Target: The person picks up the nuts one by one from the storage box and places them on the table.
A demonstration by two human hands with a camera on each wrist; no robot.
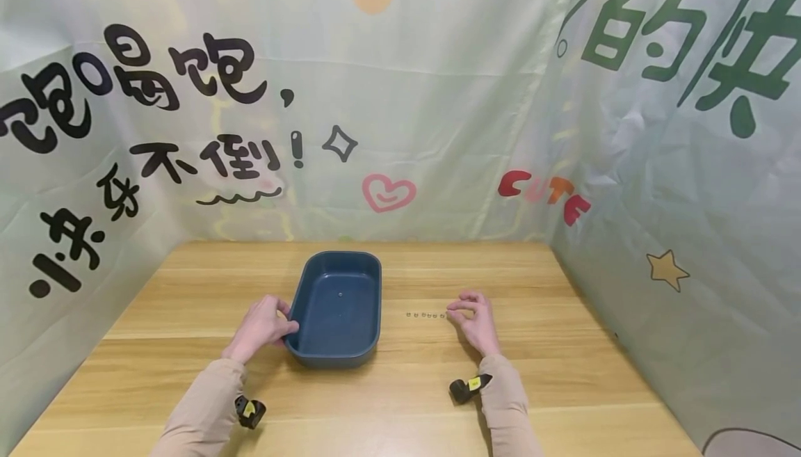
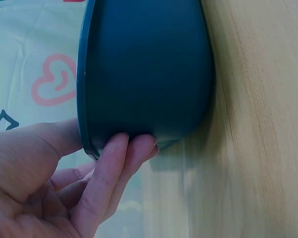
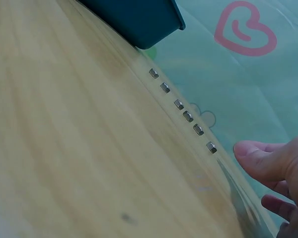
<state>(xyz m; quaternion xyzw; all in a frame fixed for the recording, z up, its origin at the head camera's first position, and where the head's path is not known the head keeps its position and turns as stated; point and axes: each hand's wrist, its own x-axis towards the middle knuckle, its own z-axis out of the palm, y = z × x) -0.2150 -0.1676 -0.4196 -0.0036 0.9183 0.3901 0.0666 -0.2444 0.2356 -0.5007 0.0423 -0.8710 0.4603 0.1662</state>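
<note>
My left hand grips the left wall of a dark blue rectangular tub, thumb over the rim and fingers against the outside. In the left wrist view, fingertips press the tub's outer wall. One small metal nut lies on the tub floor. Several similar hex nuts stand in a row on the table, right of the tub. At the row's right end is my right hand, thumb and forefinger brought close together beside the nearest nut. Whether a nut is between those fingertips, I cannot tell.
The wooden table meets printed cloth walls at its back and sides. Small black devices with yellow labels sit at both wrists, one by the left sleeve and one by the right sleeve.
</note>
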